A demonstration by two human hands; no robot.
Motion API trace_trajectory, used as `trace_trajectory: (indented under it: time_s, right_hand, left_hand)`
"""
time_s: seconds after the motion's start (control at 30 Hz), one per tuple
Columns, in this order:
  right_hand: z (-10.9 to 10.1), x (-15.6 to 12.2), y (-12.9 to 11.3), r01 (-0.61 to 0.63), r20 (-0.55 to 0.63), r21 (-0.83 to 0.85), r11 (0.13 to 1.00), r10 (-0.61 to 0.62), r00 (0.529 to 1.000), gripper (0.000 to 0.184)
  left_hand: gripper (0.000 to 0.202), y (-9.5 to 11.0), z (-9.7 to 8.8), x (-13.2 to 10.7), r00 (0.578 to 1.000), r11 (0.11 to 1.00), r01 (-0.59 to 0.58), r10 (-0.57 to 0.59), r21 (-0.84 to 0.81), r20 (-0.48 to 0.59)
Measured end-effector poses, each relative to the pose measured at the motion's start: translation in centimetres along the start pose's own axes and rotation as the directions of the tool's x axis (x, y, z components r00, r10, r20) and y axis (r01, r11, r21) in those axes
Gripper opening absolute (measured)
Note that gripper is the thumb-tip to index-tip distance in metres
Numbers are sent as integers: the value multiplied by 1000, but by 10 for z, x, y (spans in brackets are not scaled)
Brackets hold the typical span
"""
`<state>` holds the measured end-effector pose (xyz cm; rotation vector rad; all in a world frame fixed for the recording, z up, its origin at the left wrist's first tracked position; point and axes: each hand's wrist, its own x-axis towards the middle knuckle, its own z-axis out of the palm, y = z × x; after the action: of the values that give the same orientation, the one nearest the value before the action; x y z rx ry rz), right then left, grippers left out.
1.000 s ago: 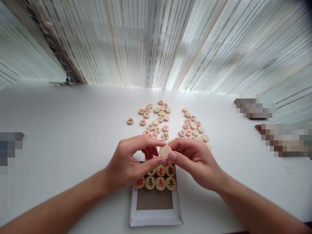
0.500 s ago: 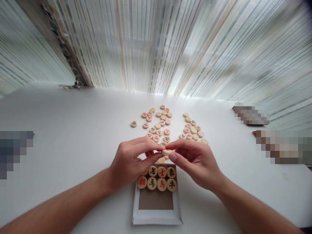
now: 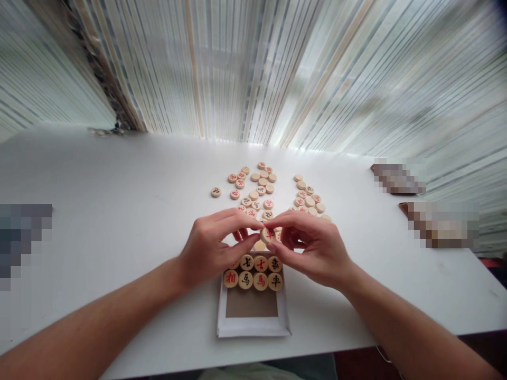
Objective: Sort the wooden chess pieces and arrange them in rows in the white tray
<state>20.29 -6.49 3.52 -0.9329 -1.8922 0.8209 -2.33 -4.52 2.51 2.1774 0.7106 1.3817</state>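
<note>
My left hand [image 3: 212, 247] and my right hand [image 3: 312, 244] meet above a shallow white cardboard box [image 3: 253, 326]. Between their fingertips they pinch one round wooden chess piece [image 3: 269, 235], its red-marked face turned toward me. Directly below, the far half of the box holds rows of wooden pieces [image 3: 253, 273] with red and black characters. The near half of the box shows its bare brown bottom. Beyond my hands, loose wooden pieces [image 3: 255, 191] lie scattered on the white table [image 3: 119, 211], with a second cluster [image 3: 309, 198] to the right.
A striped curtain hangs behind the table's far edge. Blurred-out objects sit at the left edge [image 3: 21, 237] and at the right [image 3: 439, 224]. A lone piece [image 3: 216, 191] lies left of the scatter. The table's near edge runs just below the box.
The piece held between both hands was turned over: its blank face showed a second ago, then it was edge-on, and now its red-marked face shows. The view shifted slightly.
</note>
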Motion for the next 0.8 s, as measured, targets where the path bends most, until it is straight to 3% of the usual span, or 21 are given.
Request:
trace_trajectory:
  time_s: [0.17,0.37,0.53,0.63,0.8]
  right_hand:
    - [1,1,-6,-3,6,-16,1000,3,1000,18]
    - [8,-5,-21,131,201,-75,988,-114,973,13]
    - [22,-19,-34,224,355,-156,962,-157,921,13]
    - [33,-27,-41,324,416,-253,912,-200,887,12]
    - [47,-33,-43,428,483,-345,835,-233,844,17]
  left_hand:
    - [15,1,-8,8,988,987,152,-152,45,13]
    - [10,2,-20,3,962,960,267,-271,86,40]
    - [11,-1,-19,-14,951,947,304,-308,109,27]
    - [11,-2,-16,-15,951,945,310,-310,98,-19]
    - [11,-2,-13,-12,968,961,250,-252,114,-2]
